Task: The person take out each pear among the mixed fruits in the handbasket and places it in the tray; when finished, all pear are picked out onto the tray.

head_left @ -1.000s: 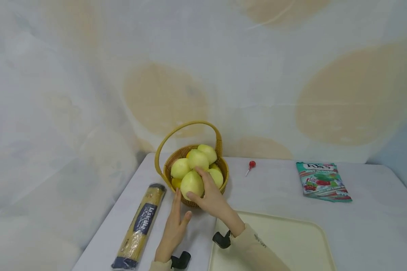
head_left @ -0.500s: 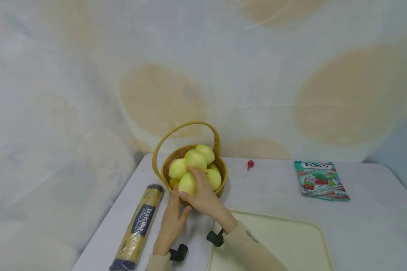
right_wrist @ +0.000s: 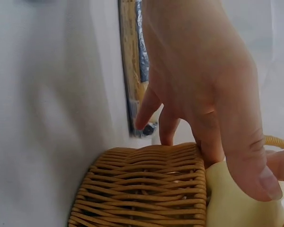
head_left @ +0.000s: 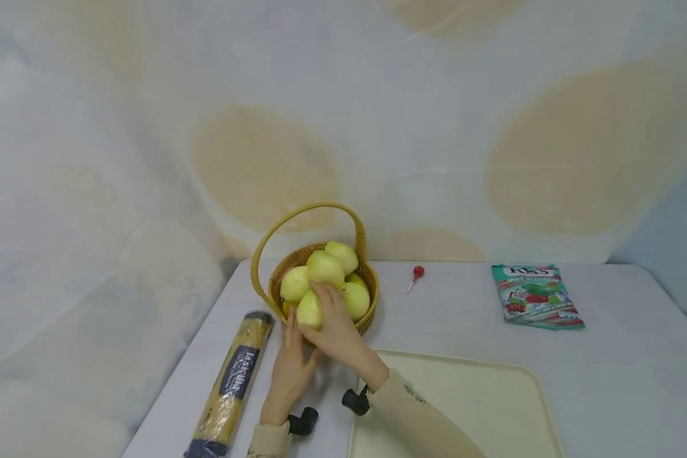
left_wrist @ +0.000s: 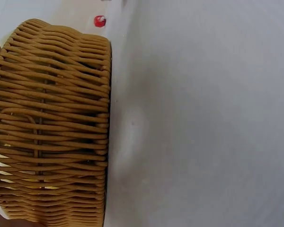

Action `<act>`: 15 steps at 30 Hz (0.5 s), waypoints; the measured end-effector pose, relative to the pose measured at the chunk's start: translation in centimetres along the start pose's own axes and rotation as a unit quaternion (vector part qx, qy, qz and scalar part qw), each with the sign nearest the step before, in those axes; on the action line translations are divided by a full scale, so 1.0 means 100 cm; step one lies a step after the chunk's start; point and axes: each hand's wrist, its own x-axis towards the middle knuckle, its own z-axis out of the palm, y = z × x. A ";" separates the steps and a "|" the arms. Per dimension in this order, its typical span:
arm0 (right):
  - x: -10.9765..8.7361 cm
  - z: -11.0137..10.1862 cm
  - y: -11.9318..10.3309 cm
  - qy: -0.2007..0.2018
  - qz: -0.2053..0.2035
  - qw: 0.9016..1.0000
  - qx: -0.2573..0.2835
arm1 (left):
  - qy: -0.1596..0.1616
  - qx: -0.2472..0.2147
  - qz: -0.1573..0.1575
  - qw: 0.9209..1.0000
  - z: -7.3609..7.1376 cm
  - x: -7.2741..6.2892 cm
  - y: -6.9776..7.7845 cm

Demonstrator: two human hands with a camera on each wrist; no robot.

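Grasps the front green fruit [head_left: 309,312] in the basket [head_left: 369,321] beneath the fingers of the right hand [head_left: 338,331], covering more than a second ago, apparently for firmer hold. Extends the left hand [head_left: 290,372] straight-fingered alongside.

From my distant seat, I see a wicker basket [head_left: 371,314] of pale green fruit just below the frame's centre. I have the right hand [head_left: 339,331] gripping the front fruit [head_left: 308,310]; the left hand [head_left: 292,372], fingers straight, is at the basket's lower-left edge. Across the desk [head_left: 458,312] I find a pasta packet [head_left: 229,388] at lower left, a cream tray [head_left: 481,394] at lower right, a red lollipop [head_left: 418,271] right of centre and a teal sweets bag [head_left: 538,298] farther right.
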 end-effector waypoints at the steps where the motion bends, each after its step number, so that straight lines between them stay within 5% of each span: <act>1: 0.000 0.000 0.001 0.003 -0.001 1.000 0.001 | 0.001 -0.003 0.000 1.000 0.001 0.000 0.000; 15: -0.012 -0.010 0.006 0.028 -0.045 0.998 0.014 | -0.004 -0.016 -0.005 1.000 0.005 -0.001 -0.001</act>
